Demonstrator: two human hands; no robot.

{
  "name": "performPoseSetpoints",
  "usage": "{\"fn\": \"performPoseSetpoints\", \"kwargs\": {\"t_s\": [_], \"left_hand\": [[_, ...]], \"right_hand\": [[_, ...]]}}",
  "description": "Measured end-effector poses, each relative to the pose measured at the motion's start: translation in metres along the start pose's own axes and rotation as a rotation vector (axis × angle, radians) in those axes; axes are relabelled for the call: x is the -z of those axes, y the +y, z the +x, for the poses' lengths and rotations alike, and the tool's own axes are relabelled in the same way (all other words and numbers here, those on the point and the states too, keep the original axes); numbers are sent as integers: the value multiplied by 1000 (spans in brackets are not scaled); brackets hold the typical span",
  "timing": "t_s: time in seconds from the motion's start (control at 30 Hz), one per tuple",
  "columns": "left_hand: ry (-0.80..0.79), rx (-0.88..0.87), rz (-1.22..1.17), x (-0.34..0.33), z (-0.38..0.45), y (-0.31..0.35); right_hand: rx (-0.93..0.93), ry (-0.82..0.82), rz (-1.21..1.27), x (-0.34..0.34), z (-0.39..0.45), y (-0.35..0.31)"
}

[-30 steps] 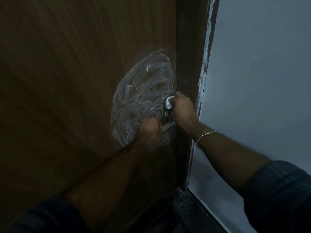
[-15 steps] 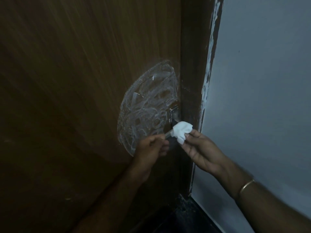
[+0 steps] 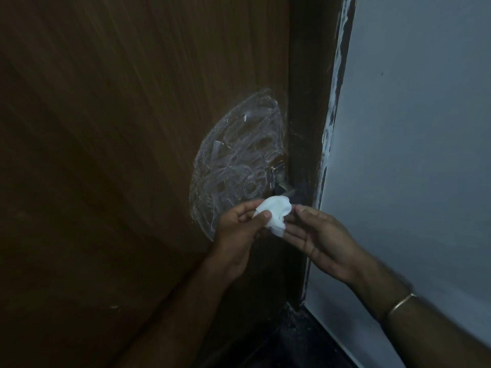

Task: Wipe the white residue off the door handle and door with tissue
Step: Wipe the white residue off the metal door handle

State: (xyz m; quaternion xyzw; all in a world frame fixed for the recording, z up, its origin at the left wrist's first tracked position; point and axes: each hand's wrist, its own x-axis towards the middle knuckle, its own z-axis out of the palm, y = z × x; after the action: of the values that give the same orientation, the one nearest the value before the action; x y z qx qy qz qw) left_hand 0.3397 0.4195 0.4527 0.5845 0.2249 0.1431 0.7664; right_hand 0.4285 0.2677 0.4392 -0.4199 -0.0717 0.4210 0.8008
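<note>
A brown wooden door (image 3: 119, 155) fills the left of the view. A large oval smear of white residue (image 3: 236, 160) covers it beside the metal door handle (image 3: 281, 181). A crumpled white tissue (image 3: 273, 212) is pinched between the thumb and fingers of my left hand (image 3: 239, 229), just below the handle. My right hand (image 3: 318, 237) is at the tissue's right side with fingers spread, its fingertips close to or touching the tissue. Neither hand is on the handle.
The dark door frame (image 3: 308, 102) runs down the right of the door, with white paint streaks along its edge. A pale wall (image 3: 425, 128) stands to the right. A dark floor corner (image 3: 292, 341) lies below.
My left hand let go of the handle and took the tissue. My right hand gave it up, came off the handle and moved down, its fingers now spread beside the tissue.
</note>
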Motion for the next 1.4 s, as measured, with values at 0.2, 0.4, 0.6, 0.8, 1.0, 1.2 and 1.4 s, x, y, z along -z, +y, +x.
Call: {"fn": "performPoseSetpoints", "kwargs": {"t_s": [0.2, 0.4, 0.6, 0.8, 1.0, 1.2, 1.4], "left_hand": [[24, -44, 0, -2, -1, 2], [73, -115, 36, -4, -5, 4], [238, -410, 611, -7, -10, 6], [28, -167, 381, -13, -18, 13], [-15, 53, 29, -11, -11, 16], [36, 95, 31, -11, -6, 14], [35, 108, 47, -10, -3, 19]], "right_hand": [[117, -3, -151, -5, -2, 5], [77, 36, -18, -8, -2, 2], [144, 38, -68, -7, 0, -1], [332, -2, -361, -10, -2, 3], [509, 110, -765, -17, -3, 9], [770, 275, -1131, -14, 6, 9], [872, 214, -1324, -11, 7, 3]]}}
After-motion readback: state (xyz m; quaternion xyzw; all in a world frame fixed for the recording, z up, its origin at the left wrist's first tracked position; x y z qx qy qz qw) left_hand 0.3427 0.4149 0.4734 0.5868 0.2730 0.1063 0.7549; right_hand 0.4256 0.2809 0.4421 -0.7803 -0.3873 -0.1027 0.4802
